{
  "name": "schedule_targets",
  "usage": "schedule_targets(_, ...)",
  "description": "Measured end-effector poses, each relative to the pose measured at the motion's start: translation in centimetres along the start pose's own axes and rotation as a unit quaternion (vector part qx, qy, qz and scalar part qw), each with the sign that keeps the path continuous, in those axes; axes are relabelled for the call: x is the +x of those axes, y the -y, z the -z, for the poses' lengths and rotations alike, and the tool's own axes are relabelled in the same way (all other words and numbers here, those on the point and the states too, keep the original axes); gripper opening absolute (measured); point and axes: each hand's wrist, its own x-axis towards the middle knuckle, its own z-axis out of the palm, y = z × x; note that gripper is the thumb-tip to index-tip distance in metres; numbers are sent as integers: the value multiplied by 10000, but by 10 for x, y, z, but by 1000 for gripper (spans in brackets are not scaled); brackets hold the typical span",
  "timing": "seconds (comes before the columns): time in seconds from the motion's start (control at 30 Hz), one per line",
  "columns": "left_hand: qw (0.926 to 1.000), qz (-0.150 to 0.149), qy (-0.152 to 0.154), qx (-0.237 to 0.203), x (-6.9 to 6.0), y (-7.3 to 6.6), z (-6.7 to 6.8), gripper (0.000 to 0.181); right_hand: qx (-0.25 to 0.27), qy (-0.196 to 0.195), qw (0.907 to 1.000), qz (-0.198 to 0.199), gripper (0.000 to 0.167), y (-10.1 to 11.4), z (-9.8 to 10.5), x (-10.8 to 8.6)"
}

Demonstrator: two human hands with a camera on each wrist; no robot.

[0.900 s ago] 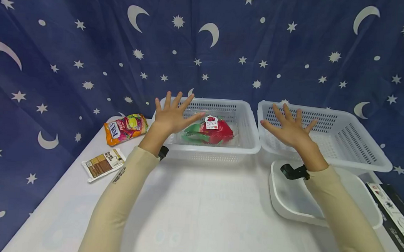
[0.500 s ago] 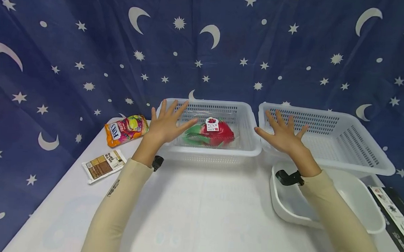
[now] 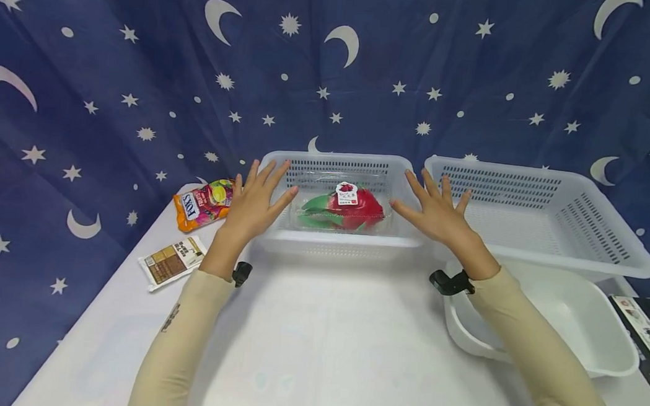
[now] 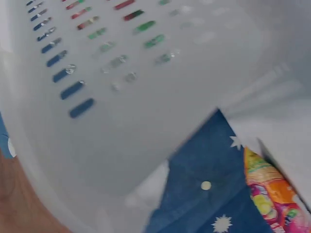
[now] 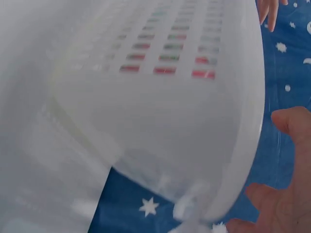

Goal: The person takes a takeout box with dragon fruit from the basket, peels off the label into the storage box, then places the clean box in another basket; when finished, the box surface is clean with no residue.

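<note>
My left hand (image 3: pixel 255 205) hovers with spread fingers at the left side of a white perforated basket (image 3: pixel 334 236). At the basket's right side, my right hand (image 3: pixel 438 217) is spread too, its thumb near the rim. Inside lies a clear plastic box (image 3: pixel 382 185) with a white label, holding something red and green (image 3: pixel 360 210). In the right wrist view the fingers (image 5: pixel 291 121) curve beside the basket wall (image 5: pixel 170 111), apart from it. Part of the left hand (image 4: pixel 24 204) shows at the edge of the left wrist view. Neither hand holds anything.
A second white basket (image 3: pixel 622 269) stands at right, with a white tub (image 3: pixel 553 316) before it. An orange FOX'S candy bag (image 3: pixel 202 205) and a brown-and-white packet (image 3: pixel 173 262) lie at left. A black-and-white box (image 3: pixel 648 347) lies at the right edge. A starry blue curtain (image 3: pixel 367 63) hangs behind.
Both hands have come down and shifted left relative to the baskets. The right hand has left the second basket's interior for the gap between the baskets. The head view has shifted slightly.
</note>
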Motion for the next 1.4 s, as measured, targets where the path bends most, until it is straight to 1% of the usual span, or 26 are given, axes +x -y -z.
schedule_targets(0.13, 9998, 62, -160, -100, -4, 7, -4, 67, 140, -84, 9996, 219, 85, 9, -3, 1)
schedule_targets(0.3, 9979, 406, -397, -297, -11, 16, -10, 64, 374, -179, 9980, 478, 81, 16, -10, 6)
schedule_targets(0.4, 9959, 579, -520, -452, -16, 21, -13, 62, 621, -239, 9960, 596, 79, 19, -15, 10)
schedule_targets(0.5, 9936, 641, -524, -764, -19, 26, -17, 62, 983, -310, 9920, 733, 76, 20, -19, 13)
schedule_targets(0.63, 9888, 755, -313, -1249, -21, 32, -20, 67, 1361, -374, 9853, 964, 76, 22, -24, 18)
schedule_targets(0.7, 9858, 868, -152, -1427, -22, 36, -21, 71, 1425, -343, 9844, 976, 76, 24, -27, 20)
schedule_targets(0.83, 9781, 1034, 193, -1793, -23, 45, -21, 76, 1573, -142, 9847, 742, 77, 28, -32, 24)
schedule_targets(0.97, 9674, 1052, 450, -2258, -25, 52, -20, 75, 1763, 75, 9830, 514, 76, 30, -38, 30)
schedule_targets(1.07, 9606, 1043, 516, -2525, -26, 55, -19, 76, 1906, 210, 9803, 477, 75, 29, -40, 33)
schedule_targets(1.23, 9513, 1008, 554, -2859, -26, 55, -19, 82, 2190, 482, 9733, 494, 77, 28, -38, 35)
schedule_targets(1.4, 9406, 1036, 686, -3160, -26, 58, -20, 87, 2115, 662, 9734, 581, 80, 27, -38, 35)
